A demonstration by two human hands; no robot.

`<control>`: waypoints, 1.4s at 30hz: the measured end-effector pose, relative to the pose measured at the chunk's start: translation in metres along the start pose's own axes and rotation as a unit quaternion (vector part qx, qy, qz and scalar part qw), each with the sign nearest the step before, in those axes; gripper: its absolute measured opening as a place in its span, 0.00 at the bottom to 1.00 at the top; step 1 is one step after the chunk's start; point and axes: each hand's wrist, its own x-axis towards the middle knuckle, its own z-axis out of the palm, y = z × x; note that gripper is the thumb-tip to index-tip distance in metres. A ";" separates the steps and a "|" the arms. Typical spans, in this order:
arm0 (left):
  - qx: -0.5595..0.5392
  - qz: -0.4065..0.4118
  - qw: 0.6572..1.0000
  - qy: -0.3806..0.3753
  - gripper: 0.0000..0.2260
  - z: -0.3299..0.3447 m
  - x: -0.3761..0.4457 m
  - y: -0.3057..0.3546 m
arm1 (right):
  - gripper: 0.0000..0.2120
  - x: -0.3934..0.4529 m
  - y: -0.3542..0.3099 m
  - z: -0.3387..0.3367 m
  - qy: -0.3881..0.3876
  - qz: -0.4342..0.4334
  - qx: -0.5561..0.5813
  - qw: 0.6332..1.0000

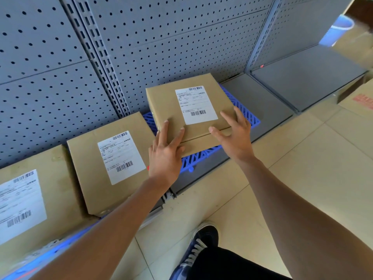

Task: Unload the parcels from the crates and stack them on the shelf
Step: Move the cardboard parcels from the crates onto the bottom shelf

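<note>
Am resting both hands, fingers released, flat on parcel; risking it sliding off blue pallet if nudged.

Grey shelf under blue mat

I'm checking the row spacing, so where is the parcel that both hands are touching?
In the head view it sits mid-frame: the parcel lies on the blue slatted mat on the bottom shelf, against the pegboard, right of the middle parcel.
</note>
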 end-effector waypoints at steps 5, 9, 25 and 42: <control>0.048 0.031 0.998 0.025 0.25 0.007 0.000 -0.006 | 0.35 0.000 0.012 0.006 -0.016 0.003 0.007 1.000; 0.070 0.052 0.996 0.025 0.24 0.015 -0.004 -0.010 | 0.36 -0.002 0.026 0.010 -0.027 0.001 -0.011 1.000; 0.051 0.051 0.997 -0.014 0.19 0.031 -0.013 -0.021 | 0.36 0.001 0.049 0.031 -0.120 0.020 -0.130 0.984; 0.167 0.003 0.982 -0.092 0.41 -0.008 -0.026 -0.058 | 0.42 0.009 -0.034 0.090 -0.235 -0.059 -0.313 0.918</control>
